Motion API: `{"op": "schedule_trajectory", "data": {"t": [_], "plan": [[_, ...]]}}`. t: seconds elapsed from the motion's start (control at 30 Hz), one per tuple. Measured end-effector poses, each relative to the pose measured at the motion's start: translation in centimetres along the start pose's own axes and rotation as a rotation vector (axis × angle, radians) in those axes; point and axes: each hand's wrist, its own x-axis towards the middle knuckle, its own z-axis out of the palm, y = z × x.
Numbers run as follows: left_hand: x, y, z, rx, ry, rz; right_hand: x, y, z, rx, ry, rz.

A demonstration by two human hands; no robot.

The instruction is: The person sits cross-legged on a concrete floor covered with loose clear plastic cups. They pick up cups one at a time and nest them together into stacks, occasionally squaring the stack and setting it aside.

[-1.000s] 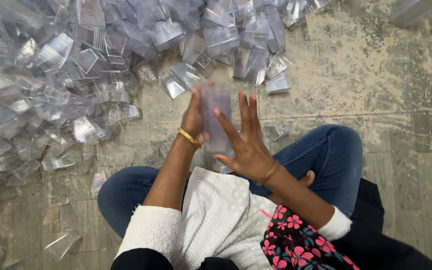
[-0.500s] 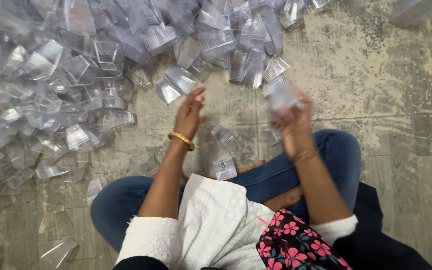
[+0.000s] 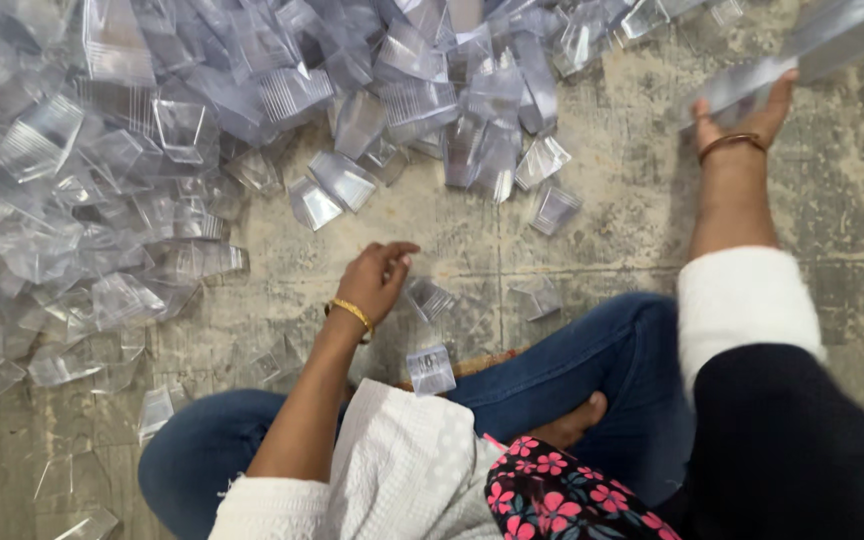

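Left hand (image 3: 376, 281) low over the concrete floor (image 3: 612, 230), fingers loosely curled and holding nothing, just beside a small clear plastic cup (image 3: 429, 298). Right hand (image 3: 747, 112) stretched far out, pressed under a blurred stack of clear cups (image 3: 802, 55) (grip impossible to tell). Big heap of cups (image 3: 152, 130) beyond.

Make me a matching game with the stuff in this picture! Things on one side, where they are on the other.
Things:
1. left hand
2. right hand
3. pile of clear cups
4. single cup

Places:
A. spread over the floor, upper left
B. on the blue-jeaned knee
C. low over the floor beside a loose cup
D. stretched far right, under a clear stack

Pairs: 1-C, 2-D, 3-A, 4-B
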Motion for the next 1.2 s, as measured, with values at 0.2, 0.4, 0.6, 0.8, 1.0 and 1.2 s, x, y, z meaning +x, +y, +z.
{"op": "schedule_trajectory", "data": {"t": [0.2, 0.4, 0.6, 0.8, 1.0, 1.2], "plan": [[-0.9, 0.2, 3.0, 0.332, -0.517, -0.067, -1.2, 2.4, 1.6, -0.213, -0.258, 0.193], [-0.9, -0.5, 4.9, 0.221, -0.464, 0.001, -11.7, 13.3, 6.4, -0.946, -0.756, -0.215], [1.2, -0.1, 0.9, -0.223, -0.025, 0.035, -19.7, 13.6, 5.3, -1.352, -0.888, -0.308], [1.5, 3.5, -3.0, -0.570, 0.161, 0.121, -22.3, 11.7, -0.7, -1.058, -0.551, -0.416], [1.6, 4.8, -3.3, -0.300, 0.218, -0.095, -23.6, 10.7, -5.2, -1.362, -0.409, -0.438], [1.8, 4.6, -2.9, -0.298, 0.224, -0.159, -25.0, 12.4, -4.0, -1.435, -0.489, -0.309]]}}
